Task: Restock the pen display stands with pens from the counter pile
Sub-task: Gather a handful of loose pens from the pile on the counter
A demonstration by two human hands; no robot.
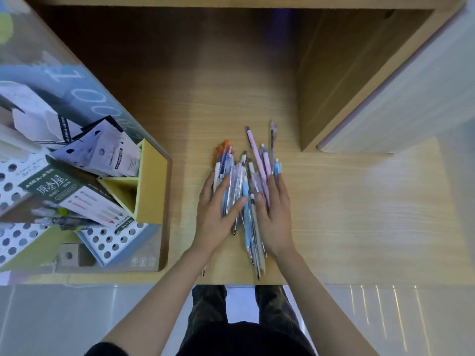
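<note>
Head view: a pale wood-grain counter (359, 201) fills the middle of the frame, with its front edge running across at 6 o'clock. Behind it, toward 12 o'clock, the surface runs back into a darker wooden alcove (205, 60). The alcove's right wall meets a white panel (411, 93) at 2 o'clock. Below the counter edge lies a light tiled floor (51, 317), and the person's dark trousers (241, 319) stand at 6 o'clock.

The pile of pens (244, 181) lies at the centre of the counter as a loose bundle. Most are blue, clear or pink and point roughly from 12 to 6 o'clock. A pink pen (254, 150) sticks out at the far end, and an orange pen (224, 147) shows at the pile's 11 o'clock corner.

The left hand (214, 214) lies flat on the left side of the pile. Its fingers are straight and close together, and its thumb is splayed across the barrels toward 3 o'clock. The right hand (275, 214) lies flat on the right side, fingers straight and pressed together, pointing to 12 o'clock. Neither hand curls round a pen.

At 9 o'clock, well apart from the pile, stands the pen display stand (113, 242), a white perforated rack. A yellow divider box (151, 181), a green printed card (51, 183) and white packets (110, 152) stand with it. A few pens lie across it, blurred.
</note>
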